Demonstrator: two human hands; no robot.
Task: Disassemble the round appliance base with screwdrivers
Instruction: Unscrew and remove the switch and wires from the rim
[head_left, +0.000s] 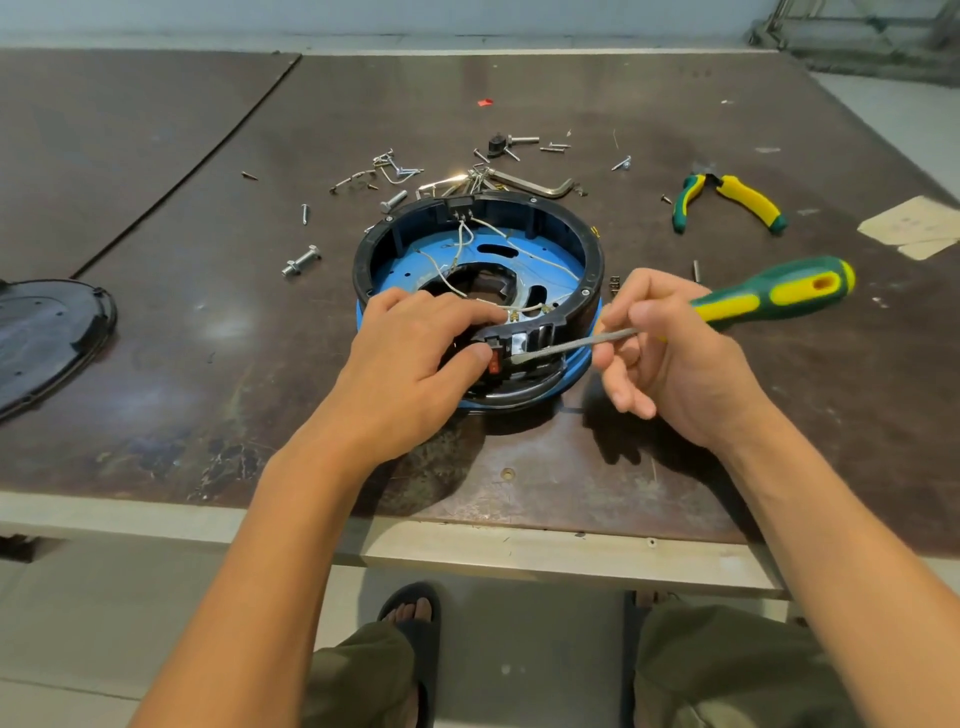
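Note:
The round appliance base (571, 228), a black ring over a blue plate with white wires inside, sits mid-table. My left hand (415, 353) grips its near rim, the thumb pressing beside a red switch (494, 364) on the front wall. My right hand (670, 353) holds a screwdriver with a green and yellow handle (774, 293). The metal shaft (587, 343) runs leftward, and its tip touches the front wall just right of the switch.
Loose screws, bolts and hex keys (530, 182) lie scattered behind the base. Green-yellow pliers (727, 200) rest at the right, paper scraps (909, 223) beyond them. A black cover (47, 338) lies at the left edge. The table's front edge (467, 551) is close to me.

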